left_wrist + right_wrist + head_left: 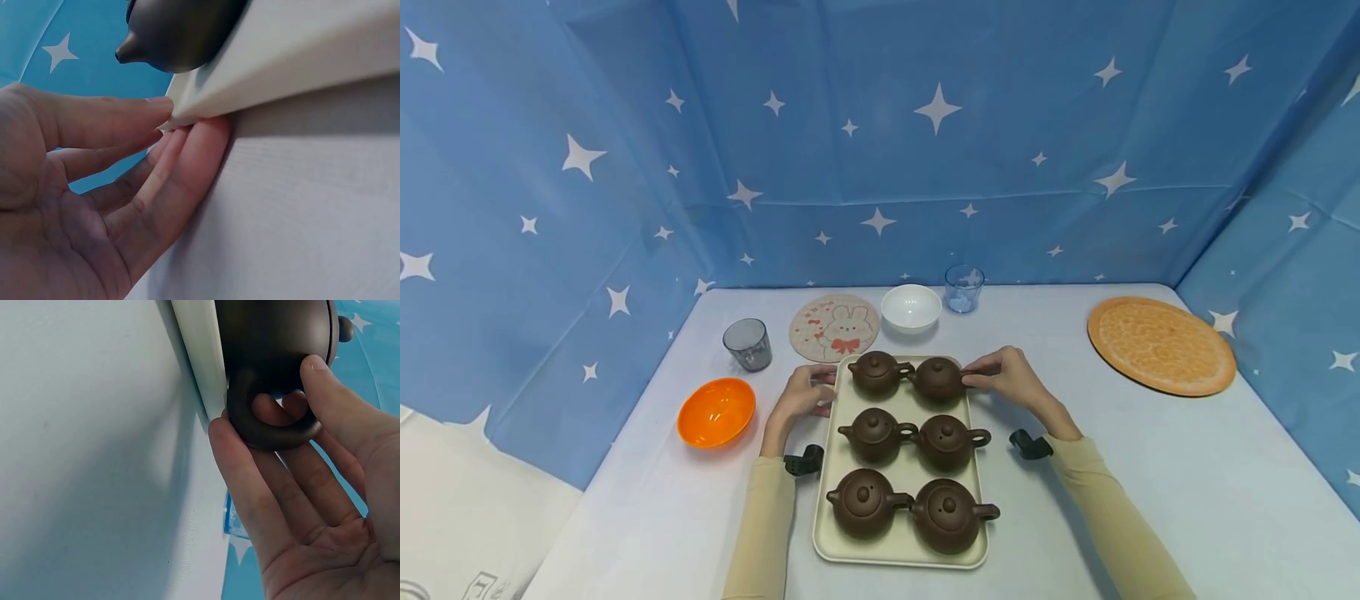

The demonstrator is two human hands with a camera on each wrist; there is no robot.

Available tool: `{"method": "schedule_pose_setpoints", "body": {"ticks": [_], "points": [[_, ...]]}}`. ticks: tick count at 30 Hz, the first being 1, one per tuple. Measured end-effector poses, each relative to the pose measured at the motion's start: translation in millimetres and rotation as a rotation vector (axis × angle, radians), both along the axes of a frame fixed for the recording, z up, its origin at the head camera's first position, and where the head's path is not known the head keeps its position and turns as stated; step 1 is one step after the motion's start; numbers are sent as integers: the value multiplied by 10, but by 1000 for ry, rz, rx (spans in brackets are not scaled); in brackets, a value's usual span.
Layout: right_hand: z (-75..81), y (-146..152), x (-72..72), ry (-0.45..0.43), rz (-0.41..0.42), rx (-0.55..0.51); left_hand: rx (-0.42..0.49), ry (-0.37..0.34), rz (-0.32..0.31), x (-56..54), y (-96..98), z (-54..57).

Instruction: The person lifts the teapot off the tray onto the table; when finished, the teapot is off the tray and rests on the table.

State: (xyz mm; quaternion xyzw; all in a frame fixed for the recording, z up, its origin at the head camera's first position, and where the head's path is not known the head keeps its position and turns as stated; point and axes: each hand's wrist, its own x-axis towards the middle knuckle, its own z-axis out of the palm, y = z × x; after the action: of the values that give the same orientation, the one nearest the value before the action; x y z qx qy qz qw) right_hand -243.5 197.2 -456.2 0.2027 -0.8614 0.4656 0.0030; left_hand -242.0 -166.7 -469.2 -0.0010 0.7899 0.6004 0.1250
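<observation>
Cream tray: a cream rectangular tray with rounded corners (898, 468) lies lengthwise, near to far, in the middle of a table covered in white cloth (1075, 483).
Teapots: six dark brown, round-bellied lidded teapots stand on it in two columns of three, spouts to the left and handles to the right.
Far-right teapot: this one (938, 380) stands at the tray's far right, its handle reaching the right rim.
Left hand: the left hand (805, 392) is partly closed at the tray's far left edge, thumb at the rim and fingertips tucked beneath, pinching it.
Right hand: the right hand (1006, 379) is partly curled, holding the far-right teapot's looped handle between thumb and fingers; a lower fingertip lies close against the tray's edge.
Left side: a shiny orange bowl (717, 413) sits near a smoky grey glass (748, 346), which is farther back.
Far side: a round pale mat printed with a rabbit (820, 329), a white bowl (911, 309) and a clear bluish glass (963, 289) run left to right.
Far right: a round orange-tan mat (1161, 346) lies flat, well apart from the tray.
Backdrop: blue cloth with white stars (880, 167).
</observation>
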Motion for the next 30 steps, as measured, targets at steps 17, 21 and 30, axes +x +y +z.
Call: {"method": "schedule_pose_setpoints", "body": {"ticks": [17,21,30], "points": [[78,0,-46,-185,-50,-37,29,6,-1,35,-5,11],[85,7,-44,-194,-44,-51,30,4,2,24,3,-3],[107,32,-98,-179,32,-78,43,9,2,19,-14,-20]]}}
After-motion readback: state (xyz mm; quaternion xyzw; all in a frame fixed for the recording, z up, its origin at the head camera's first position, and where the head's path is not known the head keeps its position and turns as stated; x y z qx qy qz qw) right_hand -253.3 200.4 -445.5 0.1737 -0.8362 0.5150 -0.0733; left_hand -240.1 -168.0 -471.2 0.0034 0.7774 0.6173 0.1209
